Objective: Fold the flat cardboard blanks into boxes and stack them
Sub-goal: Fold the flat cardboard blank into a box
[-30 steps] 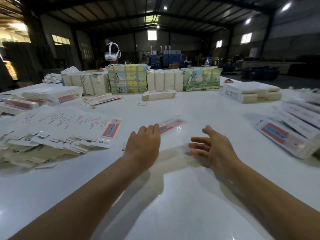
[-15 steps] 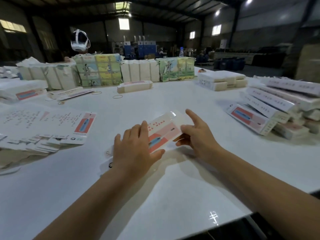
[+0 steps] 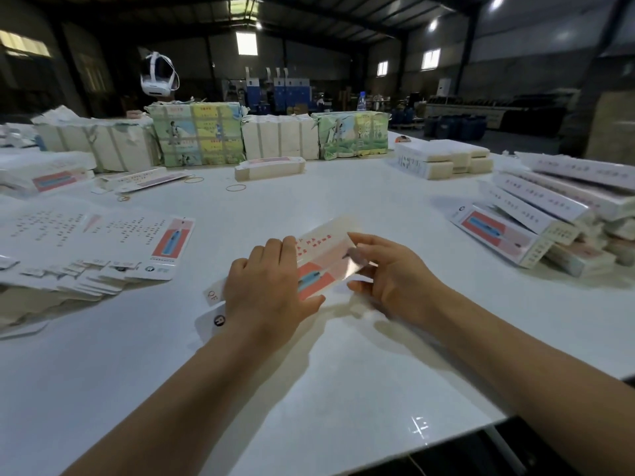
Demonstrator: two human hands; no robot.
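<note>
The left hand [image 3: 266,286] lies on a flat cardboard blank [image 3: 326,261], fingers together over its near part and the thumb under its lower edge, so it grips it. The right hand [image 3: 388,269] pinches the right end of the same blank between thumb and fingers. The blank is white and pink with a blue item printed on it and rows of small red writing that is too blurred to read; on its left flaps I can read "QF" and a round dark logo. It is held just above the white table [image 3: 309,389], near the middle of it. To the left of the blank lies a spread pile of flat blanks [image 3: 103,255] with the same print. To the right of it, folded boxes [image 3: 536,218] are stacked. Beyond it, far across the table, stand wrapped bundles [image 3: 196,135], and some rubber bands [image 3: 235,187] lie before them.
</note>
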